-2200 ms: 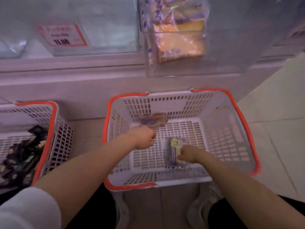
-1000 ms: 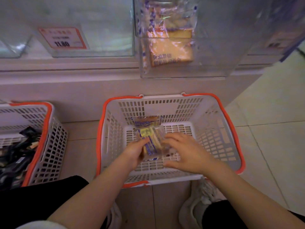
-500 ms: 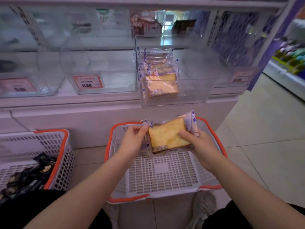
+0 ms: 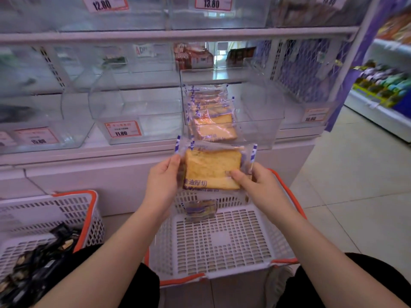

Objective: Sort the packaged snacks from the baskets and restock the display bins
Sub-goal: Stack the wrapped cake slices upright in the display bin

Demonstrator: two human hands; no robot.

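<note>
A clear-wrapped slice of yellow cake (image 4: 211, 168) is held upright in front of me, just below the clear display bin (image 4: 262, 107). My left hand (image 4: 163, 183) grips the pack's left edge and my right hand (image 4: 255, 185) pinches its lower right corner. Inside that bin stands a row of several matching cake packs (image 4: 211, 114). Beneath my hands sits a white basket with an orange rim (image 4: 222, 245); one more cake pack (image 4: 201, 210) leans against its far wall.
A second white basket (image 4: 44, 218) at the left holds several dark snack packs (image 4: 35, 263). Clear bins with red price tags (image 4: 123, 129) line the shelf. Tiled floor and another shelf (image 4: 382, 90) lie to the right.
Both hands picked cake packs out of the basket, brought them together and raised them to just under the display bin. My view has tilted up toward the shelves.
</note>
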